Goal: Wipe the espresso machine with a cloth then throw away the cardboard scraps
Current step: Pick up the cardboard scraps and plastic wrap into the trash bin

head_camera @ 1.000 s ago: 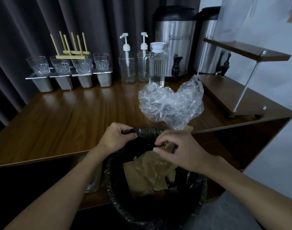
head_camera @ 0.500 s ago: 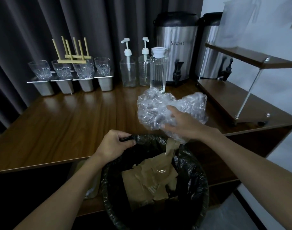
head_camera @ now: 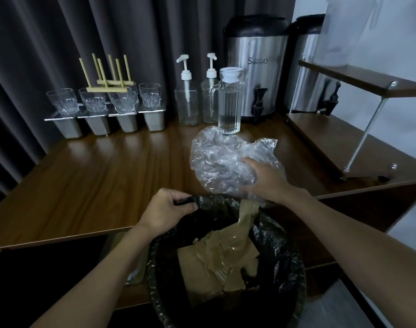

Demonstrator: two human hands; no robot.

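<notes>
While the left hand pinches the bin liner holding cardboard, the right hand grips crumpled plastic at the worktop front edge

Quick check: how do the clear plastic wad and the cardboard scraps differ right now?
The clear plastic wad is see-through and crumpled; the cardboard scraps are brown, opaque, torn sheets. The wad is outside the bin liner, at the counter edge, held by the right hand; the scraps lie inside the liner, which the left hand grips. Both are loose waste.
</notes>
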